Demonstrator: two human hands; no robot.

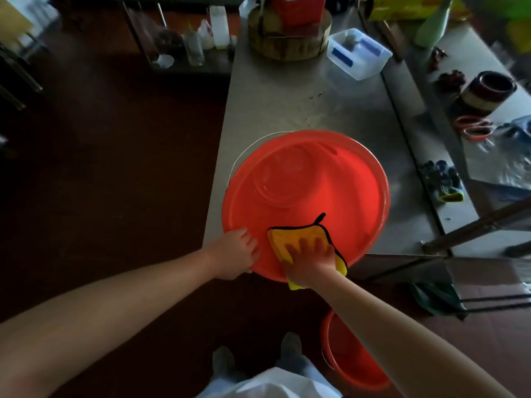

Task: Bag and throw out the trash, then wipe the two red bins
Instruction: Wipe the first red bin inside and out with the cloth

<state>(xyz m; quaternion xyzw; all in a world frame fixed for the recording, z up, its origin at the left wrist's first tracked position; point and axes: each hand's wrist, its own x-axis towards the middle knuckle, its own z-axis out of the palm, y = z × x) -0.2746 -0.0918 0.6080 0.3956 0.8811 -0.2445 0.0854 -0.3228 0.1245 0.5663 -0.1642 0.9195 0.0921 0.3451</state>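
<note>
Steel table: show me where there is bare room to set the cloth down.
The steel table is bare between the red bin and the wooden block, left of the clear box. A narrower strip runs along the bin's right side. The right-hand table, with gloves, jar and plastic sheet, is crowded.

Dim, underexposed overall. Floor (pixel 100 168) at left nearly black, detail lost. Red bin (pixel 330 173) at centre brightest, oversaturated, soft sheen on inner wall. Steel table (pixel 287 96) dull grey, faint glare patch at its upper middle. Brighter yellow-green tones in upper right corner suggest light from that side. Second red bin (pixel 353 363) at bottom darker, in shade. Wide-angle bowing: table edges curve, forearms stretch at lower corners. Top and right margins soft; bottles (pixel 198 44) at upper left blurred. Yellow cloth (pixel 298 237) crisp.
</note>
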